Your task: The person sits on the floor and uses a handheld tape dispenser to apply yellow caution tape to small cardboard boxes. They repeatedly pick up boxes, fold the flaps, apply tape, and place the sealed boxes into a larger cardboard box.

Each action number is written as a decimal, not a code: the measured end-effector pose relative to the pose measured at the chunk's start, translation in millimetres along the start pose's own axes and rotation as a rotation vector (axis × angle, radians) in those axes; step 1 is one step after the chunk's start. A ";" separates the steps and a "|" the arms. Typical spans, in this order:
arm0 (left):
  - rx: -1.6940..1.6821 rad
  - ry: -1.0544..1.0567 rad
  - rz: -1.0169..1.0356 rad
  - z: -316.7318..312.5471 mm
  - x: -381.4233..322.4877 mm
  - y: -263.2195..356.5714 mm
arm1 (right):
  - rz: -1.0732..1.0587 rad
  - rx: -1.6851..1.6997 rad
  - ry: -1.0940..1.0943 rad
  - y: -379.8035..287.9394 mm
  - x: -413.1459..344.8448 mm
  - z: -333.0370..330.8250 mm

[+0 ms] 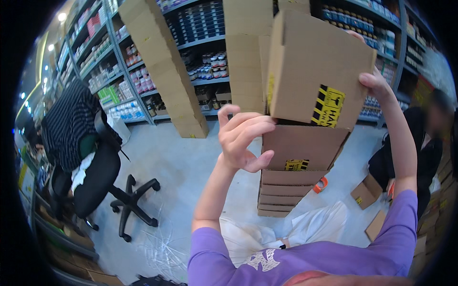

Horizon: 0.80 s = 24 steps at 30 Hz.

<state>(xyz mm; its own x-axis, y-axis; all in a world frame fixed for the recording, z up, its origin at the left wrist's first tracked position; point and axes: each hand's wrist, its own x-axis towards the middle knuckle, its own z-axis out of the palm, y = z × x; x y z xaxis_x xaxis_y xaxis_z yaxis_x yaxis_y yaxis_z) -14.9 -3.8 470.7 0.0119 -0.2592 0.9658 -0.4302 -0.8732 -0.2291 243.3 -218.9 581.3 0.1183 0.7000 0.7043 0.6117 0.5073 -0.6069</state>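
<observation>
A cardboard box with yellow-and-black printed tape tilts on top of a tall stack of similar boxes. My right hand grips its right side, the thumb on the near face and fingertips showing at the far edge. At the lower left corner of that box is my left hand, its fingers spread and curled with the fingertips by the corner; whether they touch the cardboard is hard to tell. A dark gap shows between the tilted box and the one beneath it.
Tall box stacks stand before metal shelves of bottles and jars. At left a person in a striped top sits on a wheeled office chair. Another person in dark clothes is at right, near an open small box. Orange tape lies on the floor.
</observation>
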 end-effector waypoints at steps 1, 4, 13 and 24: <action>-0.013 -0.037 0.015 -0.8 2.3 -5.2 | 0.021 -0.018 0.027 -3.9 -2.9 -2.4; -0.162 -0.149 0.001 4.5 7.0 -23.7 | 0.040 -0.034 0.023 -12.6 -7.7 0.0; -0.156 -0.011 -0.109 16.8 -8.7 -22.9 | 0.083 -0.122 -0.026 -24.7 -6.0 -2.0; -0.445 0.010 -0.169 19.2 -43.3 -46.6 | -0.054 -0.351 -0.212 -17.4 18.9 8.0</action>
<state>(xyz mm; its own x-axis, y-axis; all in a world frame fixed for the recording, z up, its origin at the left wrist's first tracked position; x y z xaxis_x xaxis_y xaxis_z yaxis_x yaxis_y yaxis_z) 22.0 40.2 437.3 0.1073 -0.1228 0.9866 -0.7677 -0.6408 0.0037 228.7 -210.5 602.2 -0.0623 0.7835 0.6183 0.8466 0.3696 -0.3830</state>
